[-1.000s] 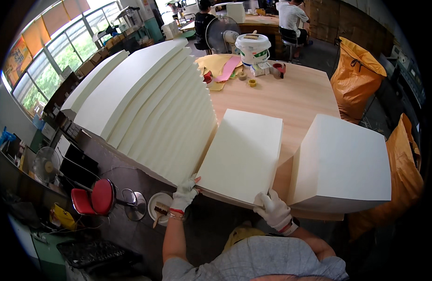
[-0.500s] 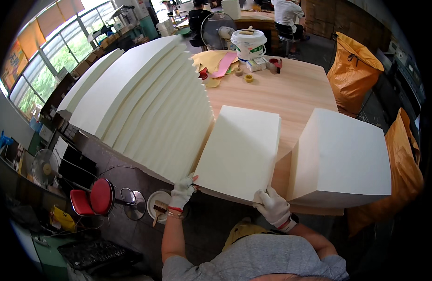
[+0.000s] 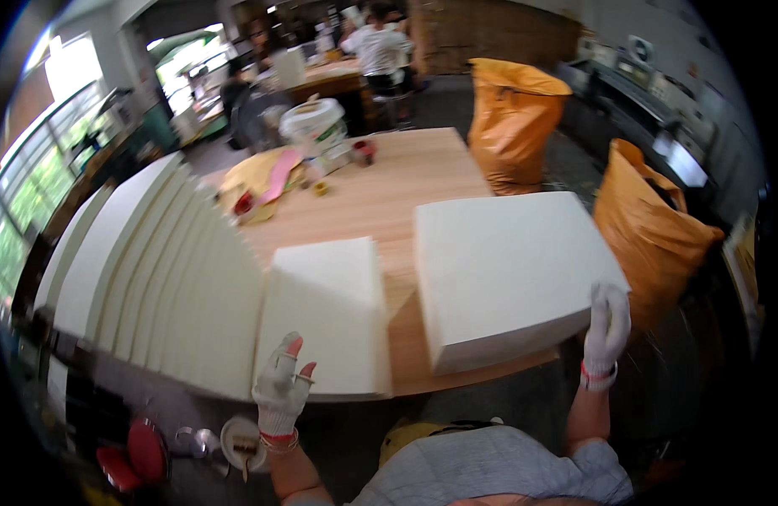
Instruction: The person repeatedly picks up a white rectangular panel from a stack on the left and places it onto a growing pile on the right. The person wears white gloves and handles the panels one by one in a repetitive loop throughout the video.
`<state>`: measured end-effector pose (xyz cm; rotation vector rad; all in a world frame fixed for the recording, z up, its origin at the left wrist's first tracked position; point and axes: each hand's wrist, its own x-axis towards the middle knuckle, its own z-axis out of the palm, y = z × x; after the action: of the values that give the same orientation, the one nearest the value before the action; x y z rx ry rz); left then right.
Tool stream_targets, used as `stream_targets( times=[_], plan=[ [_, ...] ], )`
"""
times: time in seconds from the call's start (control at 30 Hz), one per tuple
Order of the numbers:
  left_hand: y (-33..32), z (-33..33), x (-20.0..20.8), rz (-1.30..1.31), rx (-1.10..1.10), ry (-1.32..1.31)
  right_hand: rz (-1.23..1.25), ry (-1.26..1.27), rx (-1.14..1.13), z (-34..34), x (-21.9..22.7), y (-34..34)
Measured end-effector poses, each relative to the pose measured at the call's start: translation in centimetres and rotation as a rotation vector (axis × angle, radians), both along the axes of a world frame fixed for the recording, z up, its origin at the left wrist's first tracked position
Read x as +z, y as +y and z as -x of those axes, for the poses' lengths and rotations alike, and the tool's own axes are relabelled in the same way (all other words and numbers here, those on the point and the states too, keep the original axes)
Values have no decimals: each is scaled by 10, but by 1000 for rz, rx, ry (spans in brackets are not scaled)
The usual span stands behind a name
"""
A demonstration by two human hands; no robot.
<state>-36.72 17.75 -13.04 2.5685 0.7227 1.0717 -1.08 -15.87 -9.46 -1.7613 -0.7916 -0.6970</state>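
My left hand (image 3: 281, 388), in a white glove with bare thumb and finger tips, is open above the near left corner of the middle stack of white sheets (image 3: 323, 312). The fingers are apart and hold nothing. At the right corner of the large stack of white paper (image 3: 511, 266), my gloved right hand (image 3: 606, 327) touches the edge with its fingers stretched up, not visibly gripping. A fanned row of stepped white stacks (image 3: 166, 278) leans along the table's left side, beside the middle stack.
On the wooden table (image 3: 406, 173) stand a white bucket (image 3: 315, 131), tape rolls (image 3: 364, 152) and yellow and pink paper (image 3: 279, 173). Two orange sacks (image 3: 515, 122) are beyond its right side. A red chair (image 3: 147, 451) and a basin with a brush (image 3: 240, 440) are below left. People sit farther back.
My view has turned right. The right hand has left the middle stack and reached the large stack's right corner. The left hand has come off the middle stack's edge and spread its fingers.
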Motion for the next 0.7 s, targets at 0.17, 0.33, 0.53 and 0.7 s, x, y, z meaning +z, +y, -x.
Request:
stream_targets(
  times=[0.17, 0.33, 0.53, 0.7],
  plan=[
    [-72, -114, 85, -140, -533, -31, 214, 126, -315, -91, -26, -71],
    [-148, -233, 140, -209, -925, 148, 357, 314, -87, -110, -10, -94],
    [-182, -343, 124, -68, -978, 526, 275, -127, 12, -124, 34, -69],
    [-197, -375, 98, -201, -1056, 410, 139, -352, 55, -146, 16, -48]
  ],
)
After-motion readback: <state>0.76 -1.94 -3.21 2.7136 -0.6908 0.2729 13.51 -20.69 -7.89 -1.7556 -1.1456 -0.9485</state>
